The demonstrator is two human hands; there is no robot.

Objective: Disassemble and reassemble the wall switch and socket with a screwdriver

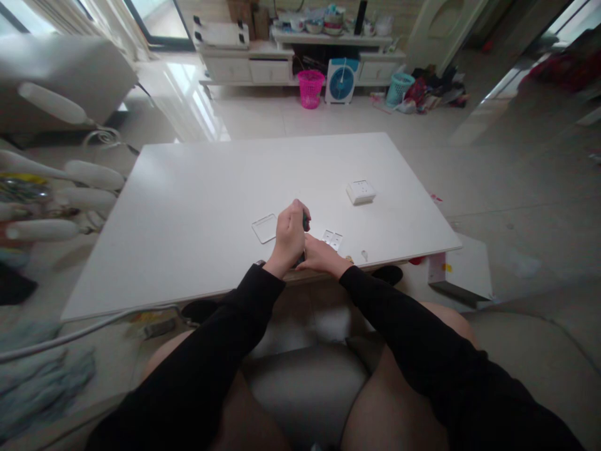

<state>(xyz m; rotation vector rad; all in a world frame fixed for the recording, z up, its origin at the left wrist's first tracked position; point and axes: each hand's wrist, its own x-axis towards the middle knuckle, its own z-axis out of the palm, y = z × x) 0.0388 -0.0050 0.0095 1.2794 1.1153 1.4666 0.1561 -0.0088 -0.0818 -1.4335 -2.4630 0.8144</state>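
My left hand is closed in a fist, upright above the table's near edge. A dark handle shows between its fingers; the rest of that tool is hidden. Just below and to the right, my right hand has its fingers bent together against something dark under the left fist, which I cannot make out. A thin rectangular frame lies left of my hands. Beyond the right hand's knuckles is a white socket faceplate. A small pale item rests near the edge on the right.
The white table spans the space before me. A stack of white socket plates sits farther back on the right. White rounded objects crowd its left side. Beyond stand a pink basket, a blue fan and a cabinet.
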